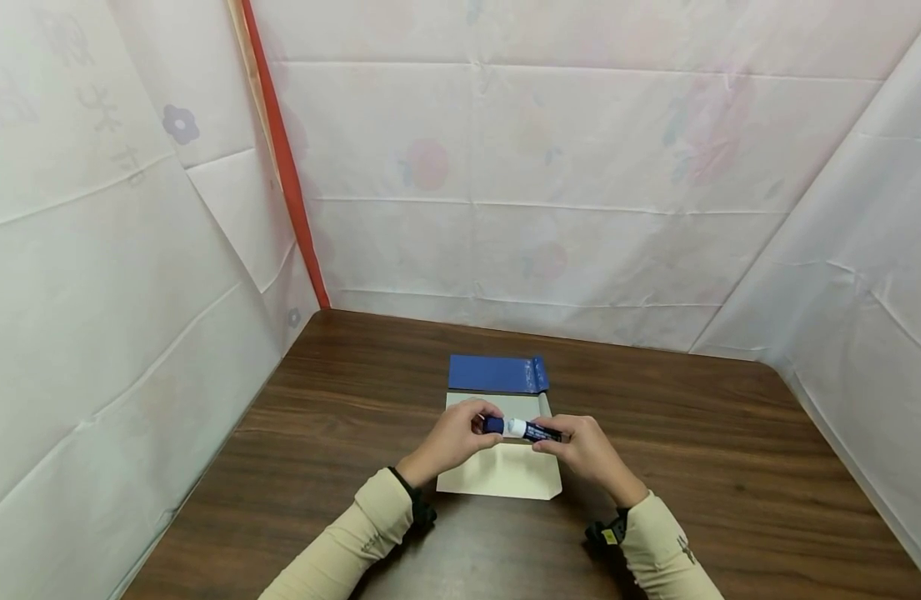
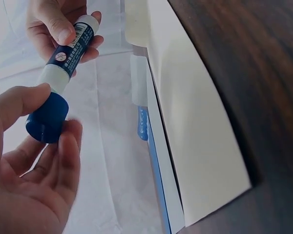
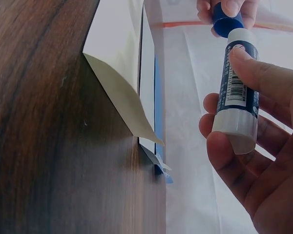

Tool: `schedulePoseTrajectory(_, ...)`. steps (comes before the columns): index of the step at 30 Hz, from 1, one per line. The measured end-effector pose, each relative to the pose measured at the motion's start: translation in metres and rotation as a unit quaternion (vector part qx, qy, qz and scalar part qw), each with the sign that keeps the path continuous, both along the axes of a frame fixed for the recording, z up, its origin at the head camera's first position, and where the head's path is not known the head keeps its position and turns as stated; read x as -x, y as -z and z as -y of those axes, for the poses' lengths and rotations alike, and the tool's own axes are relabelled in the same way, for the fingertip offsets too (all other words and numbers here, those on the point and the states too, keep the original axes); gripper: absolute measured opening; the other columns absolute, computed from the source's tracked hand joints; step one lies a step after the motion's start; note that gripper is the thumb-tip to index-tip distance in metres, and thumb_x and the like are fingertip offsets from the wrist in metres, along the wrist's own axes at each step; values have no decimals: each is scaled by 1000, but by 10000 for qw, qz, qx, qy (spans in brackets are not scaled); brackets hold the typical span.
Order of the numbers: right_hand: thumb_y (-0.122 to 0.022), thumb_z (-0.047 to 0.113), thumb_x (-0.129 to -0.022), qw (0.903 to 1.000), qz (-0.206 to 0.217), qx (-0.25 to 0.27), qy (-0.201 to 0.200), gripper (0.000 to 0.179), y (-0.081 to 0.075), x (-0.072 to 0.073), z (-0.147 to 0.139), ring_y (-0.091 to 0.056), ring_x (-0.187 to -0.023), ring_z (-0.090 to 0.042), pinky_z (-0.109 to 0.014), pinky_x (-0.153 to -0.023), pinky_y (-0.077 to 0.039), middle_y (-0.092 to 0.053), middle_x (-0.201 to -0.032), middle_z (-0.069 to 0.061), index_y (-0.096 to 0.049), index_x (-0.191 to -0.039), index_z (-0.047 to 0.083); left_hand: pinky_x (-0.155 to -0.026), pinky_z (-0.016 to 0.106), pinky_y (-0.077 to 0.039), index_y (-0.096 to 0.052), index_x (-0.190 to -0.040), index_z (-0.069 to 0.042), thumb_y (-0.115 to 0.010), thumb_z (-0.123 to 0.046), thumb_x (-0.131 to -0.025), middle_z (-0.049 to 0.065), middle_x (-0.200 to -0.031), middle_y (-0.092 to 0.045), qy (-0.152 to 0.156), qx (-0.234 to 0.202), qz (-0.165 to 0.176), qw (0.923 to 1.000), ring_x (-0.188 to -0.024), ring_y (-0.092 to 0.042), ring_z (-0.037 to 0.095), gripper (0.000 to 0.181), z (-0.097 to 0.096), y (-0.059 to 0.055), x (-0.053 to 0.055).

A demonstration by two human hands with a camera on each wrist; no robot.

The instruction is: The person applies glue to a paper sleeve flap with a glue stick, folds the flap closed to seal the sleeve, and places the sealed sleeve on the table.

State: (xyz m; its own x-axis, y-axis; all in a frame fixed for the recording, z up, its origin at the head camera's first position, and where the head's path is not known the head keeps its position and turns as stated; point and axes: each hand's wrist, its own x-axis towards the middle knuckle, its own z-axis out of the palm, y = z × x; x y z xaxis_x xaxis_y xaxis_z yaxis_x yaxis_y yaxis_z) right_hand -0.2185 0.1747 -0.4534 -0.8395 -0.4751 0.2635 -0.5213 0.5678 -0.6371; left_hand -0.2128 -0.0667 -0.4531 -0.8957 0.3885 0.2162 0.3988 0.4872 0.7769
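Observation:
Between both hands, above the table, is a glue stick with a dark label and white ends. My left hand pinches its blue cap between thumb and fingers. The right hand grips the labelled tube, its thumb lying along the label. The cap stands in line with the tube's white end; whether they touch is hard to tell. Beneath the hands lies a folded card sheet, cream on the near panel, with a blue panel at the far side.
The sheet rests on a dark wood-grain table; some of its edges lift, as the right wrist view shows. Pale printed cloth hangs behind and at both sides. A red strip runs down the back left corner.

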Motion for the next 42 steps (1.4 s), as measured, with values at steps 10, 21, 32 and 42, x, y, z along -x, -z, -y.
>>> schedulePoseTrajectory(10,-77,17,-82,9999,105,-21,121,28,2,-1,-2,-47,-63,-1,-19,-53,-44,-74,-94,-8,-74,-107,4,-70,20,-52,-68,-105,-3,-74,-11,-86,9,-97,-71,-42,-259,310,9992,-80,-64,12,22,0,2,0)
schedulePoseTrajectory(21,-78,18,-82,9995,104,-76,295,31,2,-1,-3,-46,-60,-4,-19,-51,-42,-74,-97,-10,-74,-109,5,-74,23,-55,-67,-109,-2,-75,-11,-85,12,-101,-69,-108,-283,289,9991,-87,-67,19,27,0,4,0)
schedulePoseTrajectory(32,-80,14,-79,9986,-18,153,498,32,-1,0,-7,-46,-58,-4,-20,-50,-41,-73,-91,-9,-75,-109,5,-76,27,-54,-68,-114,0,-73,-15,-88,11,-102,-70,-89,200,87,9997,-92,-65,22,31,0,5,2)
schedulePoseTrajectory(42,-80,11,-78,9963,-140,344,777,32,-1,-1,-6,-46,-58,-2,-20,-50,-42,-73,-87,-10,-74,-108,3,-76,27,-54,-69,-113,-4,-72,-15,-88,8,-104,-69,14,261,380,9989,-89,-65,17,27,-9,2,7)
